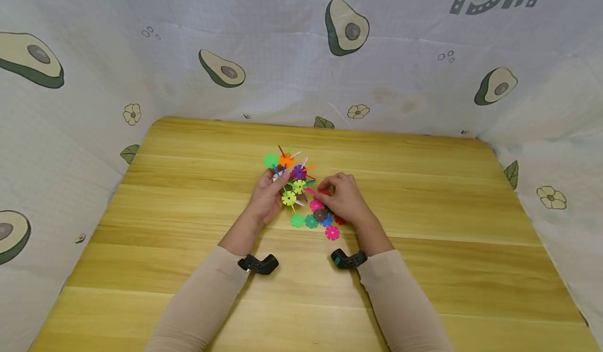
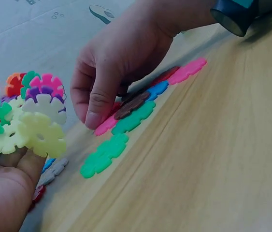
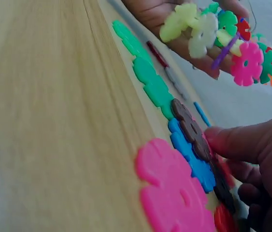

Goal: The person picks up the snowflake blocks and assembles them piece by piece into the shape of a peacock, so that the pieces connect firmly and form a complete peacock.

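A cluster of interlocked plastic snowflake discs (image 1: 299,186) in yellow, purple, orange, green and other colours sits in my left hand (image 1: 266,197). The fingers support it from below and the thumb lies over it. My right hand (image 1: 346,197) is lowered over loose snowflake discs on the table, its fingers bent. In the left wrist view its thumb tip meets the edge of a pink disc (image 2: 106,125); I cannot tell whether it pinches that disc. A brown disc (image 3: 191,128) and a blue disc (image 3: 189,154) overlap right beside the thumb.
Near the right hand lie a green disc (image 1: 297,220), a teal disc (image 1: 311,221) and another pink disc (image 1: 332,233). The wooden table (image 1: 212,153) meets a patterned cloth (image 1: 282,54) at the back and sides. Each wrist wears a black camera band (image 1: 258,264).
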The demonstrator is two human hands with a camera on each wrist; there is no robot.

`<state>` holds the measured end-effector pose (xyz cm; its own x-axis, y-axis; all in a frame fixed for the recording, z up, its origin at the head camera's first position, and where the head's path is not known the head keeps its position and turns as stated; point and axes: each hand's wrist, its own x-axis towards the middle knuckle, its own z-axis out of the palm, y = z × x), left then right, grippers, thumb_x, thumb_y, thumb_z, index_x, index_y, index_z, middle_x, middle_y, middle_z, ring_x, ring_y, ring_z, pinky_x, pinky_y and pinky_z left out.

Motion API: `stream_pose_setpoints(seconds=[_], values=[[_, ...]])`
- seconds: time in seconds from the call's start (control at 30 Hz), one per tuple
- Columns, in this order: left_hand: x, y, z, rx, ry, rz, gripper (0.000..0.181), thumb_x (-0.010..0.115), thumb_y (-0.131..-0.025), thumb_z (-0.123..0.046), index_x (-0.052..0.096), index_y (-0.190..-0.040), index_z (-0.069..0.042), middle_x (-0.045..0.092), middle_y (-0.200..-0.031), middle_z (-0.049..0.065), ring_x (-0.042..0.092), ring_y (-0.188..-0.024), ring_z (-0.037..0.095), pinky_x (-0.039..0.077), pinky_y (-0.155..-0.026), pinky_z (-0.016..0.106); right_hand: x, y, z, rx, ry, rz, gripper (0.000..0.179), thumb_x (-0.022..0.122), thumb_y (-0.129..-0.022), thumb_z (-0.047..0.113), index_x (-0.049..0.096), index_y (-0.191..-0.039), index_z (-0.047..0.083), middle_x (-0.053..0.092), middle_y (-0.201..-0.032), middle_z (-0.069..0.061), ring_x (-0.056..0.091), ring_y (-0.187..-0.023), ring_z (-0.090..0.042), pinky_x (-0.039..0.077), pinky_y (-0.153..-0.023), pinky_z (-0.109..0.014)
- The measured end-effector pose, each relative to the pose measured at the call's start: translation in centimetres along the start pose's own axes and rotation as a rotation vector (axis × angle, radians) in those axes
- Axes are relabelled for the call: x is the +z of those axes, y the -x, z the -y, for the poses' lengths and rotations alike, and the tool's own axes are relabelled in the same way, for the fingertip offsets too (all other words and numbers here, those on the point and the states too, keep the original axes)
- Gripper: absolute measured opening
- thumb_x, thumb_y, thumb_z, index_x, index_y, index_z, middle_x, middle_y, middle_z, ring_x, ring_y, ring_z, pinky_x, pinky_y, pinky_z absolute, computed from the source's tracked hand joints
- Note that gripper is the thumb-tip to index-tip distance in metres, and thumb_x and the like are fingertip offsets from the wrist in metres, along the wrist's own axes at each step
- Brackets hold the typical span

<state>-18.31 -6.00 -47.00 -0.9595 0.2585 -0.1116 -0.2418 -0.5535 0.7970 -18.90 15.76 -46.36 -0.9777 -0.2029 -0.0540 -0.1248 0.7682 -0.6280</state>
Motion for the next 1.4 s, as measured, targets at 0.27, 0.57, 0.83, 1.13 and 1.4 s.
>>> stream_pose_setpoints(seconds=[0.27,0.57,0.83,1.13,1.4], values=[[0.3,0.1,0.1,-0.091,-0.328,0.042,0.020,0.046,-0.109,-0.030,0.049,-0.118,-0.013,0.061,-0.108,0.000,0.064,-0.095,0.012,0.058,-0.080,0.024,-0.6,0.0,0.2,0.049,0.183,-0.063,0.040,0.081,-0.088,0.041,0.072,-0.105,0.006,0.068,-0.101,-0.011,0.059,-0.096,-0.028,0.054,-0.086,-0.044],[0.5,0.3,0.1,-0.133,-0.366,0.127,0.019,0.046,-0.109,-0.029,0.048,-0.118,-0.013,0.065,-0.101,-0.002,0.067,-0.089,0.011,0.059,-0.079,0.024,-1.1,-0.1,0.2,0.022,0.139,-0.002,0.024,0.076,-0.093,0.025,0.073,-0.106,0.004,0.069,-0.099,-0.013,0.062,-0.089,-0.027,0.057,-0.083,-0.043],[0.6,0.3,0.3,-0.125,-0.434,0.140,0.024,0.047,-0.108,-0.026,0.049,-0.124,-0.008,0.065,-0.094,-0.005,0.061,-0.082,0.010,0.055,-0.075,0.022,-2.4,0.1,-0.2,-0.011,0.106,0.117,0.016,0.071,-0.095,0.015,0.074,-0.105,0.003,0.066,-0.104,-0.014,0.058,-0.092,-0.026,0.055,-0.086,-0.044],[0.5,0.3,0.3,-0.121,-0.410,0.169,0.013,0.045,-0.109,-0.024,0.049,-0.115,-0.013,0.065,-0.090,-0.006,0.063,-0.080,0.009,0.056,-0.073,0.022,-2.0,0.2,-0.1,-0.065,0.092,0.183,0.032,0.079,-0.089,0.018,0.072,-0.120,0.012,0.060,-0.114,-0.013,0.049,-0.107,-0.030,0.048,-0.087,-0.043],[0.6,0.5,0.3,-0.106,-0.479,0.184,0.027,0.047,-0.108,-0.026,0.051,-0.126,-0.006,0.066,-0.096,-0.007,0.062,-0.091,0.011,0.051,-0.086,0.024,-1.7,-0.1,-0.7,-0.003,-0.292,0.109,0.014,0.065,-0.099,0.007,0.067,-0.112,0.003,0.067,-0.106,-0.012,0.064,-0.096,-0.024,0.059,-0.083,-0.032]])
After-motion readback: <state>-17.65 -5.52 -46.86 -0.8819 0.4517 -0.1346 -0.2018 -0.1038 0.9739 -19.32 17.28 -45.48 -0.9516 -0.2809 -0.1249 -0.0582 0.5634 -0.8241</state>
